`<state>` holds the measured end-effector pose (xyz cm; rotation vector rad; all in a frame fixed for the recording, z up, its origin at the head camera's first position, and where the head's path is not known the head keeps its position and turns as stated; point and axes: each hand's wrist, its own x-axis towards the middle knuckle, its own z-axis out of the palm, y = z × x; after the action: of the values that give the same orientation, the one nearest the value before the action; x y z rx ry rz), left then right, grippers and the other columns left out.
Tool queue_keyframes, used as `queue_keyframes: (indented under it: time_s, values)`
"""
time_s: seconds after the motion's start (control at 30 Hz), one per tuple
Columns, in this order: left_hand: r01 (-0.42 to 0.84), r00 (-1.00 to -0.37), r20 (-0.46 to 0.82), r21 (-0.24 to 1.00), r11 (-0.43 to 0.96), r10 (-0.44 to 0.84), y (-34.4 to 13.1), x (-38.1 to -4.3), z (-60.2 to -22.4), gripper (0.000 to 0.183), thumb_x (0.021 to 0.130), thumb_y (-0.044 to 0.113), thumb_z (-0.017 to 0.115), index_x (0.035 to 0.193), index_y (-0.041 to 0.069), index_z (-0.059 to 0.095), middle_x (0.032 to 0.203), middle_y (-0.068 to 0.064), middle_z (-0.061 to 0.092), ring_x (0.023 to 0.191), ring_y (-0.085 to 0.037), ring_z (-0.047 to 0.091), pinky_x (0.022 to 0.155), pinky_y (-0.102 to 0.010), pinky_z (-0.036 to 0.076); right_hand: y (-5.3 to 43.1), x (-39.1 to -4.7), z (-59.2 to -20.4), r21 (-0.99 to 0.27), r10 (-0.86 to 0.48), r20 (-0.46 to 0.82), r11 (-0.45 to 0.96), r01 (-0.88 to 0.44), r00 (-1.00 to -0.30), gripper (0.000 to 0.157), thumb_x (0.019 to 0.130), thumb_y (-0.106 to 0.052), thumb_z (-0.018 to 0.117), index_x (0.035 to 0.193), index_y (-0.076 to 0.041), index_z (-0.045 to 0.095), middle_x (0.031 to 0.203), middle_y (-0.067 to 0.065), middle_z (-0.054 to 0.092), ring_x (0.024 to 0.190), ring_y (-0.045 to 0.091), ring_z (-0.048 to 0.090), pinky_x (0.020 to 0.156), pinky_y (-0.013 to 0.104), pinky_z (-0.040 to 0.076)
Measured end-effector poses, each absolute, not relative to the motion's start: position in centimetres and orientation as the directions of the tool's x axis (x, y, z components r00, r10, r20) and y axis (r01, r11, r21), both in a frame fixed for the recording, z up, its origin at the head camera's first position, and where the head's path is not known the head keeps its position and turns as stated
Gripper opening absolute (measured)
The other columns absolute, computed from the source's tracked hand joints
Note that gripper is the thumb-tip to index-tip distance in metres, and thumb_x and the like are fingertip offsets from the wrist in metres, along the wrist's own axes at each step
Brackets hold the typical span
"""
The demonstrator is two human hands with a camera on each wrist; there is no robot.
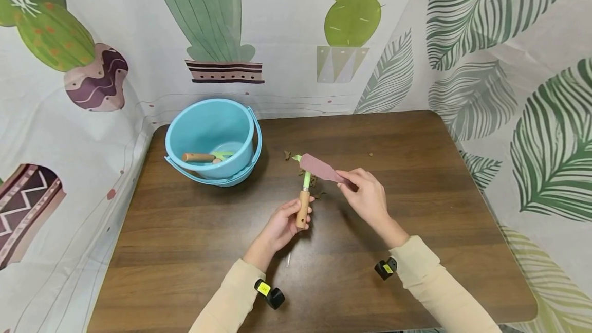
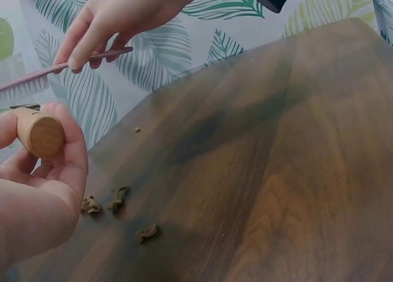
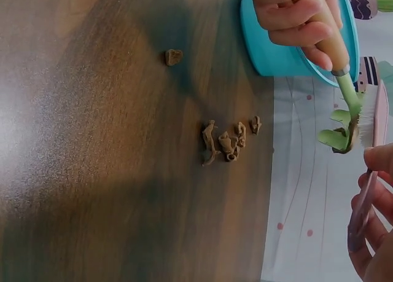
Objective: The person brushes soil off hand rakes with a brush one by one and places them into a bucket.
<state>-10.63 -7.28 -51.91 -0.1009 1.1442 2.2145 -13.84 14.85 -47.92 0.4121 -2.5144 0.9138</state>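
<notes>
My left hand (image 1: 283, 224) grips the wooden handle (image 1: 302, 208) of a small green garden hand rake, its head raised above the table. In the right wrist view the green tines (image 3: 334, 139) show, with brown dirt stuck among them. My right hand (image 1: 368, 197) pinches the handle of a pink brush (image 1: 321, 169) with white bristles (image 3: 367, 116). The bristles lie against the rake's head, and from above the brush's back hides most of the tines. Below both tools, several curled brown clumps (image 3: 228, 145) lie on the tabletop.
A light-blue bucket (image 1: 178, 140) stands at the table's back left. Inside it lies another tool with a wooden handle (image 1: 199, 158) and a green end. One small crumb (image 1: 371, 154) lies apart toward the back right of the brown wooden table (image 1: 439, 209). Patterned cloth hangs behind.
</notes>
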Motion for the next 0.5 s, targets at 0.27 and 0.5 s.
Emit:
queue_keyframes:
  time_s: [0.27,0.5]
  values:
    - [-0.578,-0.780,-0.280,0.667,-0.470,0.560,-7.5,-10.3,-51.7,0.037,0.098,0.024,0.039,0.126,0.002,0.049,0.086,0.000,0.059,0.071,-0.011,0.056,0.065,-0.024,0.048,15.3,-14.1,-48.2,-0.469,-0.175,0.556,0.741,-0.481,-0.813,0.027,0.073,-0.013,0.074,0.100,-0.016,0.073,0.082,-0.002,0.066,0.067,0.015,0.054,0.054,0.032,0.042]
    - [-0.562,-0.772,-0.223,0.678,-0.474,0.596,-7.9,-10.0,-51.6,0.038,0.097,0.026,0.041,0.126,0.003,0.050,0.088,0.001,0.059,0.073,-0.010,0.056,0.066,-0.023,0.048,16.1,-14.4,-48.3,-0.427,-0.215,0.584,0.739,-0.522,-0.783,0.026,0.073,-0.012,0.075,0.099,-0.015,0.073,0.081,-0.001,0.065,0.069,0.017,0.056,0.056,0.033,0.044]
